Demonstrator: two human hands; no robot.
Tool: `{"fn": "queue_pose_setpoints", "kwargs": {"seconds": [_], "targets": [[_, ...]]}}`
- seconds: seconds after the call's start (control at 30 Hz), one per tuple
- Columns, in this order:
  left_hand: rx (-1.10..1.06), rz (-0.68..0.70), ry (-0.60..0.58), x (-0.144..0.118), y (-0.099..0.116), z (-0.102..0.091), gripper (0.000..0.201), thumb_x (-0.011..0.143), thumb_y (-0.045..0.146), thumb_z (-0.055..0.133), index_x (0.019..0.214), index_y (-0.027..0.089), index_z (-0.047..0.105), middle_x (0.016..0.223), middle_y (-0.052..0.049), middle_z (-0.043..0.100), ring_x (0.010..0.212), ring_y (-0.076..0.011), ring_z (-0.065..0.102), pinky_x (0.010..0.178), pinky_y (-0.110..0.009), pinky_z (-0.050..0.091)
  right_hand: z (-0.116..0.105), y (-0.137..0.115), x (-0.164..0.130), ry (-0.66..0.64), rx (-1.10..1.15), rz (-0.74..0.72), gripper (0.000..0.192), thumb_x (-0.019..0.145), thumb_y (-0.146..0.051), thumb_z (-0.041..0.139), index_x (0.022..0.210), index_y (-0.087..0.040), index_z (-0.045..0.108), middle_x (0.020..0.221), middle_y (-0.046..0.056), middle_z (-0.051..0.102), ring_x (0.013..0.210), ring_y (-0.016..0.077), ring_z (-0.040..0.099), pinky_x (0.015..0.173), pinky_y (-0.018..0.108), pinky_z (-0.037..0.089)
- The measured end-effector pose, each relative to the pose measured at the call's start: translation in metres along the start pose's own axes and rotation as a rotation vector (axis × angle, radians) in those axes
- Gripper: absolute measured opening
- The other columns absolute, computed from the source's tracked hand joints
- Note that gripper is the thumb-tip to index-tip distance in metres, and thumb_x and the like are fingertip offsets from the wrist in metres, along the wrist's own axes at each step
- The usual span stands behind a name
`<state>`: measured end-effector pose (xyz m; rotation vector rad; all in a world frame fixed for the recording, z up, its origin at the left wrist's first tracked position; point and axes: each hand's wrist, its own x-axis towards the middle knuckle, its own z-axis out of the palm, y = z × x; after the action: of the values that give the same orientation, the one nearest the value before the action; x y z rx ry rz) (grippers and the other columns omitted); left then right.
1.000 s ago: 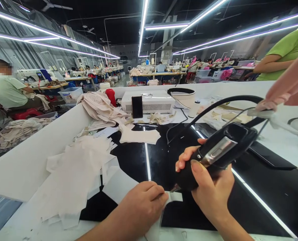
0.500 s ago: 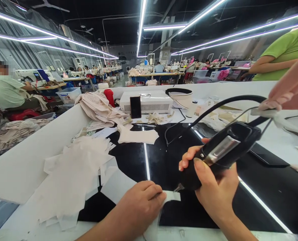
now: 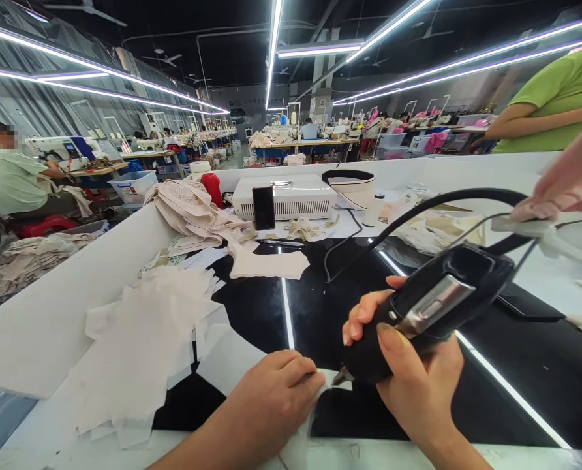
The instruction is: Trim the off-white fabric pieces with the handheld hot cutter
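Head view: a black corded cutting tool [image 3: 418,313] is gripped by the right hand [image 3: 418,385].
Left hand [image 3: 271,405]: pressed flat on a thin white fabric piece [image 3: 232,359].
Handling: fabric judged light, limp, slippery on the glossy table [image 3: 516,365]; best pinned near the tip.

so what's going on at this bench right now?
A person at a glossy black table grips a black corded hand tool in the right hand, its tip down at a pale fabric piece. The left hand presses that piece flat on the table. A heap of similar cut pieces lies to the left, and a white box unit sits at the far end. Other people work nearby.
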<state>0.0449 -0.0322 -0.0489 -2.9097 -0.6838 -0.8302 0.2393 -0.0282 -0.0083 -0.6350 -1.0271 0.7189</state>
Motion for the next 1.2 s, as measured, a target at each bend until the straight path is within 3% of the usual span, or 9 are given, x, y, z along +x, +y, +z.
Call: {"fn": "queue_pose_setpoints", "kwargs": {"seconds": [0.43, 0.67, 0.87, 1.07, 1.2], "targets": [[-0.020, -0.010, -0.014, 0.000, 0.001, 0.000, 0.026, 0.115, 0.003, 0.047, 0.129, 0.013, 0.067, 0.108, -0.006, 0.077, 0.099, -0.0183, 0.077, 0.092, -0.031, 0.069, -0.010, -0.005, 0.005, 0.017, -0.008, -0.027, 0.037, 0.096, -0.039, 0.092, 0.127, -0.032, 0.071, 0.086, -0.002, 0.073, 0.065, 0.0164, 0.069, 0.057, 0.029, 0.066], [0.139, -0.002, 0.085, -0.011, 0.000, 0.006, 0.029, 0.116, 0.003, 0.044, 0.135, 0.007, 0.065, 0.121, -0.012, 0.077, 0.112, -0.0225, 0.078, 0.105, -0.034, 0.068, -0.011, -0.002, 0.000, 0.027, -0.037, -0.014, 0.038, 0.097, -0.040, 0.092, 0.129, -0.033, 0.072, 0.089, -0.002, 0.073, 0.066, 0.0158, 0.069, 0.060, 0.029, 0.066], [0.063, -0.103, -0.015, -0.025, 0.000, 0.017, 0.043, 0.100, -0.008, 0.043, 0.136, 0.009, 0.060, 0.119, -0.013, 0.075, 0.103, -0.0241, 0.078, 0.091, -0.034, 0.072, -0.012, -0.003, -0.009, 0.051, -0.065, -0.032, 0.042, 0.096, -0.039, 0.093, 0.130, -0.032, 0.071, 0.089, -0.001, 0.074, 0.066, 0.0171, 0.071, 0.058, 0.030, 0.065], [-0.025, -0.153, -0.097, -0.027, -0.005, 0.013, 0.054, 0.091, -0.010, 0.056, 0.140, 0.013, 0.057, 0.124, -0.010, 0.075, 0.108, -0.0248, 0.077, 0.095, -0.035, 0.072, -0.017, -0.002, -0.017, 0.004, -0.079, -0.036, 0.045, 0.099, -0.030, 0.089, 0.138, -0.032, 0.067, 0.094, 0.000, 0.076, 0.068, 0.0193, 0.075, 0.059, 0.033, 0.068], [-0.043, -0.152, -0.124, -0.024, -0.007, 0.008, 0.051, 0.091, -0.010, 0.060, 0.136, 0.014, 0.061, 0.123, -0.009, 0.076, 0.106, -0.0239, 0.077, 0.093, -0.034, 0.072, -0.015, -0.004, -0.021, 0.021, -0.085, -0.034, 0.046, 0.098, -0.029, 0.090, 0.138, -0.032, 0.067, 0.093, 0.000, 0.077, 0.066, 0.0198, 0.075, 0.059, 0.034, 0.069]]}}
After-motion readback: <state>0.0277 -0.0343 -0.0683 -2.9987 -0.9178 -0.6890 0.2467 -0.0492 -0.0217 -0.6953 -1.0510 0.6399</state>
